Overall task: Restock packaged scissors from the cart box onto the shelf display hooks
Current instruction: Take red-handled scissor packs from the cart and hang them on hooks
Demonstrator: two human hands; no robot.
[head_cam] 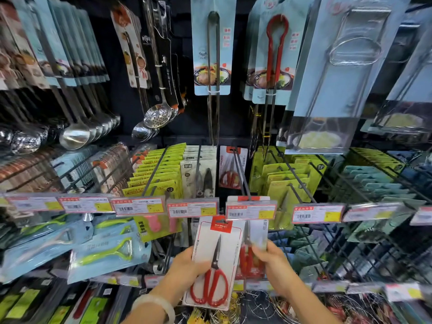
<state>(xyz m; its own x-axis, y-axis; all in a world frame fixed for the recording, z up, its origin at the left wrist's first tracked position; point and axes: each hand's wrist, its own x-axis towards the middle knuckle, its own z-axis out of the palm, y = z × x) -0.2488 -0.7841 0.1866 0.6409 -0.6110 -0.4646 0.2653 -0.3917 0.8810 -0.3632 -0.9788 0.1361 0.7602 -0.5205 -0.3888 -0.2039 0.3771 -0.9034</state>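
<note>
I see open room on the centre hook [240,174], with one red pack [231,169] at its back. Price tags [251,210] bar the front edge at mid-frame, and green packs [282,181] crowd the right.

- Lighting: bright, even, from overhead; black back panel stays dark.
- Glare: white sheen on clear blister packs [350,54] upper right and on steel ladles [74,136].
- Blur: right hand [271,260] smeared; frame edges soft.
- Distortion: strong wide-angle bowing at the sides.
</note>
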